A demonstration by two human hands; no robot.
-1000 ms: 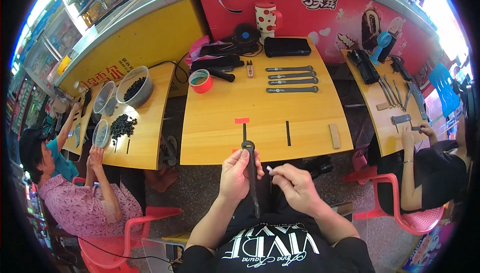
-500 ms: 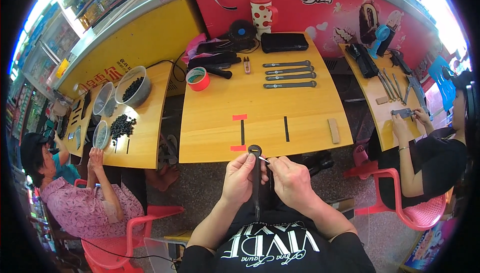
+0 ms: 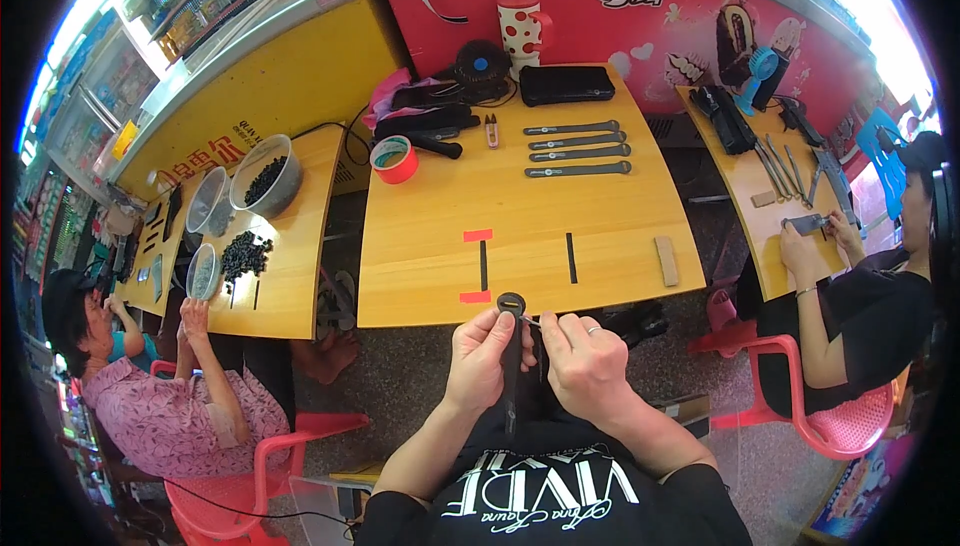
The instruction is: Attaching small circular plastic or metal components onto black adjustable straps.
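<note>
Left hand (image 3: pixel 478 361) pinching dark strap (image 3: pixel 512 371), ring end toward 12 o'clock, near tabletop's (image 3: pixel 420 236) 6 o'clock edge | right hand (image 3: pixel 588 361) pinching slim tool (image 3: pixel 532 321) by its 3 o'clock side | 4 flat straps (image 3: pixel 580 155), 12 o'clock; tape roll (image 3: pixel 391 169), 11 | pink panel (image 3: pixel 440 36) beyond

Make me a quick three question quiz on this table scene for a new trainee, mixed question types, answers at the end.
1. What does the camera wearer's left hand hold?
A) a spotted cup
B) a dark strap
C) a blue fan
2. True or false: the red tape roll lies left of the light brown block.
3. How many straps lie in the row nearest the black case?

Key: 1. B; 2. true; 3. four.
</note>
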